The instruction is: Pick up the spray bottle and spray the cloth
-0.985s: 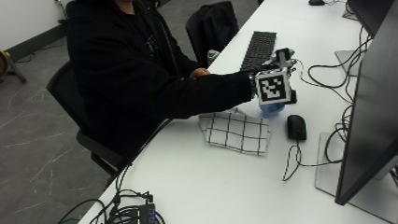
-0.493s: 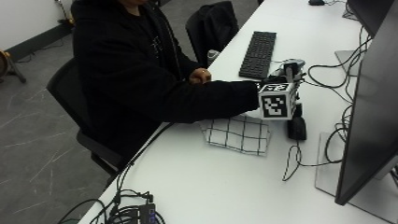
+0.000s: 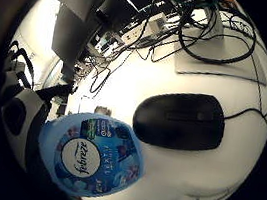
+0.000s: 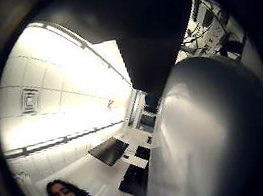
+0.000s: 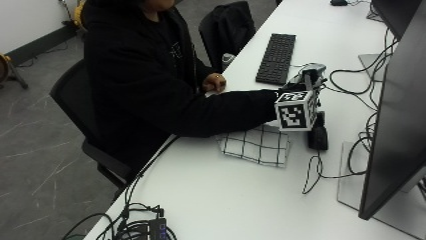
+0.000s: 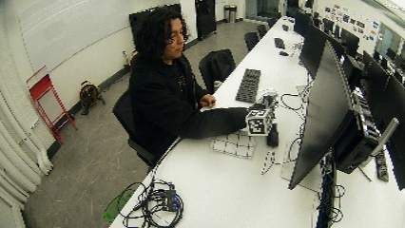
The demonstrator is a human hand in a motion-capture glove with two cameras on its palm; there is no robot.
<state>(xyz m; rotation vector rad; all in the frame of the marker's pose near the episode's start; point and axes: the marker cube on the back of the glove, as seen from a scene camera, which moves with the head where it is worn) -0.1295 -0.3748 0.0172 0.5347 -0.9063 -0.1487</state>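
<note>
On the white table (image 5: 219, 200), at its far side, my gloved right hand (image 5: 294, 89) is reached out at the spray bottle (image 5: 311, 70). From outside only the bottle's grey trigger head shows, sticking up just above the hand, with the rest hidden behind it. Little finger side palm view: the bottle's blue body with a round white label (image 3: 95, 157) is very close to the palm, just beside the black mouse (image 3: 181, 120). Whether it stands on the table or is lifted, can't tell. Thumb side palm view: a pale rounded surface (image 4: 213, 130) fills much of it, close to the palm, probably the bottle. Can't tell if this hand is grasping the bottle or only against it, as the grip is hidden.

My bare left hand (image 5: 214, 82) rests loosely curled at the near table edge, well apart from the bottle.

The cloth (image 5: 256, 145), white with a black grid, lies flat on the table below my right forearm, near the mouse (image 5: 317, 137) but apart from it. A black keyboard (image 5: 276, 57) lies further along the table, beyond the hand. A big monitor (image 5: 399, 115) stands across from me, with its flat base (image 3: 220, 60) and loose cables (image 5: 313, 175) close to the mouse. A tangle of cables (image 5: 140, 231) sits at the table's near end.
</note>
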